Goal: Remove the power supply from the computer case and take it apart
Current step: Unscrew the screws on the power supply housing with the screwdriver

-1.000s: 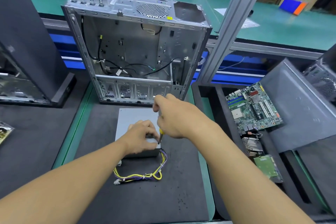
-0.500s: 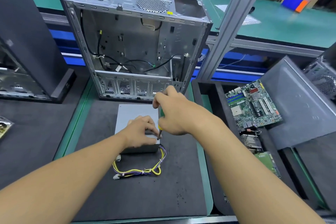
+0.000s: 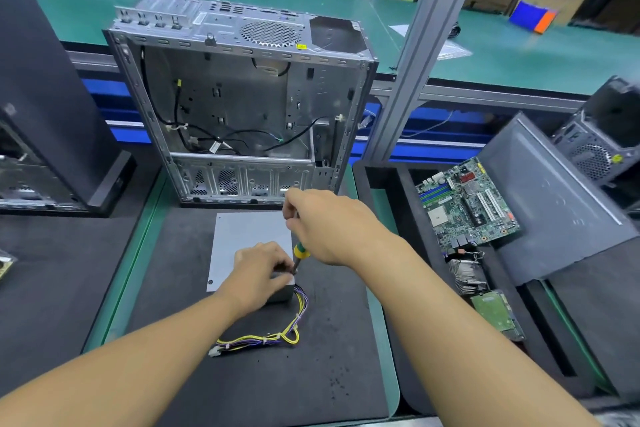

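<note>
the power supply (image 3: 249, 239) is out of the computer case (image 3: 242, 97). it lies flat on the black mat (image 3: 322, 374) just in front of the case's open side, grey cover up. its yellow and purple cable bundle (image 3: 273, 336) trails on the mat on the side away from the case.

step in hand: taking the unit apart. this is judged to be work on a cover screw at the right corner farthest from the case.

the left hand (image 3: 258, 274) grips that corner, fingers curled over the edge, and steadies the housing. the right hand (image 3: 332, 225), between the case and that corner, is closed round the handle of a green and yellow screwdriver (image 3: 300, 251). the shaft slants down to the corner beside the left fingertips. the fingers hide the screw head, so whether the tip is seated cannot be told.

next move: set the tip square in the screw head, press along the shaft and turn. the left hand must stop the housing sliding on the mat. a slanted tip may slip out. further cover screws probably need removal before the cover lifts off.
</note>
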`<state>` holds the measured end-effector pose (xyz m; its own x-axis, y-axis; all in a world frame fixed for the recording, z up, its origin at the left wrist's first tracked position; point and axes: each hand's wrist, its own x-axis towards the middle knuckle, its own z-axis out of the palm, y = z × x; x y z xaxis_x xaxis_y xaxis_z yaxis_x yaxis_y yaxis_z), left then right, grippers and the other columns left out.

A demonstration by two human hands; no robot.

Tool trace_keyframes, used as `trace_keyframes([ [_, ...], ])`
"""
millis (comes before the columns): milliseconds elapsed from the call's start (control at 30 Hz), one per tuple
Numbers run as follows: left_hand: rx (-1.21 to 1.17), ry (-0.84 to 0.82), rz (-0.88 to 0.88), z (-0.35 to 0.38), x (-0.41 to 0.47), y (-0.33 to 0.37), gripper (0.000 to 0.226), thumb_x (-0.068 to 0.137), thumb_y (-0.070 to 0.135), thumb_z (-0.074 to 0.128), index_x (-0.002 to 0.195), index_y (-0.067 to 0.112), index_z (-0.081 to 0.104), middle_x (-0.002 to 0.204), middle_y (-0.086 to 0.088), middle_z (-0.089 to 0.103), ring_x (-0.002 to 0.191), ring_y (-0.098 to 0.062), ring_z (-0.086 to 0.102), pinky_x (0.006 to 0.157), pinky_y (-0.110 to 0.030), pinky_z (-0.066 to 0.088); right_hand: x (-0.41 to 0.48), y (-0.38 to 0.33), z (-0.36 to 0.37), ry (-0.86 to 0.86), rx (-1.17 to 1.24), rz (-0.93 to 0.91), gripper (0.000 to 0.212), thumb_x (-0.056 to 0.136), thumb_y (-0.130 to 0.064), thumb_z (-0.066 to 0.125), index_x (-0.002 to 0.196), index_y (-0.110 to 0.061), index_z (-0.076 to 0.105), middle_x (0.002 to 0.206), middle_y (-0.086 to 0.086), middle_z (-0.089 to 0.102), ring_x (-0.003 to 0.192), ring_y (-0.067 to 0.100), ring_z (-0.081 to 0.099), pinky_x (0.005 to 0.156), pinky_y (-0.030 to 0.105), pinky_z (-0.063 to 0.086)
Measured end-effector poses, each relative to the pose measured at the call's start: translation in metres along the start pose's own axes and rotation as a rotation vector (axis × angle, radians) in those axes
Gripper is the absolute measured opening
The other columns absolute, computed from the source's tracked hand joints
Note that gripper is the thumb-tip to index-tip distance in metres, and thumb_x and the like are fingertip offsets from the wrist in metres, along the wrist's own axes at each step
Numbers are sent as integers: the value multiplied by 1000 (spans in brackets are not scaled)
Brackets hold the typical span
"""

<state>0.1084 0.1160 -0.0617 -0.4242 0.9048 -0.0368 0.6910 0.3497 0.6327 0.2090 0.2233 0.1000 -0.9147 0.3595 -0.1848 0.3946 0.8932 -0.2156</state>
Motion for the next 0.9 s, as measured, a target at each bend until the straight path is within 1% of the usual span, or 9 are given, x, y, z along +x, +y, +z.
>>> trace_keyframes([
  [100, -87, -15, -61, 1, 0, 3, 18, 91, 17, 63, 84, 33, 56, 87, 12, 67, 87, -5, 59, 95, -33, 41, -4, 5, -9, 10, 24, -1, 12, 98, -25, 41, 108, -29, 49, 116, -3, 58, 93, 28, 57, 71, 37, 40],
  [167, -227, -16, -101, 0, 1, 10, 17, 92, 13, 63, 86, 28, 56, 80, 12, 70, 80, -3, 64, 84, -26, 48, -8, 10, -18, 21, 30, 9, 16, 96, -22, 42, 108, -30, 49, 116, -4, 58, 95, 27, 57, 71, 36, 38],
  [233, -295, -2, -116, 1, 3, 20, 19, 90, 11, 66, 84, 27, 57, 75, 12, 71, 73, -3, 64, 72, -17, 48, -14, 16, -28, 21, 36, 30, 17, 95, -22, 43, 108, -30, 51, 111, -4, 58, 91, 26, 56, 69, 35, 38],
  [267, -336, 1, -139, 3, 5, 26, 18, 88, 10, 68, 84, 24, 59, 73, 11, 72, 71, -6, 65, 70, -17, 48, -19, 20, -33, 25, 47, 43, 16, 94, -22, 44, 107, -29, 51, 108, -3, 58, 88, 26, 56, 68, 35, 39],
  [367, -555, -55, -261, 16, 14, 46, 8, 88, 1, 64, 85, 8, 63, 74, -5, 74, 70, -18, 72, 67, -30, 58, -40, 38, -46, 86, 93, 86, 10, 92, -22, 45, 97, -28, 52, 95, -3, 57, 82, 26, 57, 67, 36, 44],
  [500, -818, -215, -473, 42, 22, 79, 11, 94, -3, 53, 85, -2, 60, 76, -15, 72, 63, -20, 70, 55, -26, 58, -73, 73, -58, 158, 75, 198, 8, 90, -23, 46, 94, -27, 52, 95, -1, 59, 84, 28, 57, 73, 38, 49],
  [633, -760, -478, -468, 77, 19, 117, 11, 95, 3, 55, 87, -1, 60, 81, -16, 74, 71, -23, 73, 59, -26, 59, -110, 113, -63, 207, 40, 304, 8, 89, -22, 46, 92, -28, 50, 93, -2, 59, 84, 27, 55, 70, 37, 45],
  [733, -744, -529, -463, 100, 22, 149, 10, 95, 3, 54, 88, 0, 60, 85, -17, 73, 73, -22, 73, 61, -26, 60, -140, 141, -61, 269, 6, 386, 6, 92, -22, 46, 95, -26, 46, 85, -4, 56, 76, 26, 52, 61, 34, 36],
  [900, -707, -573, -446, 135, 30, 197, 14, 99, -1, 47, 88, 0, 56, 87, -19, 67, 60, -16, 68, 53, -22, 56, -184, 170, -55, 266, -26, 511, 8, 93, -23, 46, 100, -24, 42, 74, -8, 44, 65, 23, 47, 60, 35, 37],
])
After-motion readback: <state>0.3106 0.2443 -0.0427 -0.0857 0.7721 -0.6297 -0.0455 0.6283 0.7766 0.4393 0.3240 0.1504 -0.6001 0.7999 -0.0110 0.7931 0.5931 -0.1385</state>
